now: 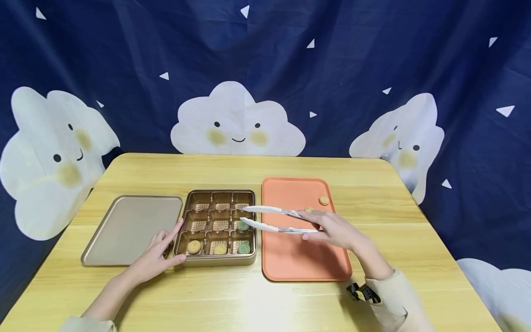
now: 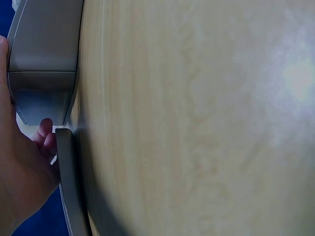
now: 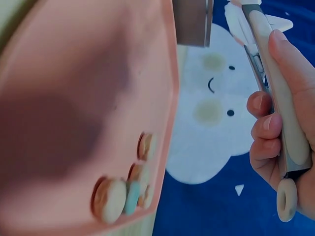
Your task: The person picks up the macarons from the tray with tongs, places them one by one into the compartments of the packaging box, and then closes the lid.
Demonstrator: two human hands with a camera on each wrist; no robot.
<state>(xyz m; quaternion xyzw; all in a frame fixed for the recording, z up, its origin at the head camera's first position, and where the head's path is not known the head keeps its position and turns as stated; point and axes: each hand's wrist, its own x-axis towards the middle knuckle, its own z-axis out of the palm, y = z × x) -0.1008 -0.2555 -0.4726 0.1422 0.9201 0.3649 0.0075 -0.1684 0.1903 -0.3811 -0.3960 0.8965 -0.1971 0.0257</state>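
In the head view, my right hand (image 1: 332, 228) grips a pair of tongs (image 1: 269, 228) with white tips. The tips stand apart over the right column of a brown box (image 1: 215, 262) divided into nine compartments. A green macaron (image 1: 242, 226) lies below them in the middle-row right compartment. Along the front row sit two yellow macarons, one at left (image 1: 193, 247) and one in the middle (image 1: 220, 249), with another green macaron (image 1: 244, 249) at right. My left hand (image 1: 155, 258) touches the box's left side and front corner with extended index finger and thumb.
An orange tray (image 1: 290, 263) lies right of the box, with a macaron (image 1: 323, 200) near its far right. Several macarons, one pale blue-green (image 3: 132, 197), show by the tray edge in the right wrist view. Left of the box lies a flat metallic lid (image 1: 132, 226).
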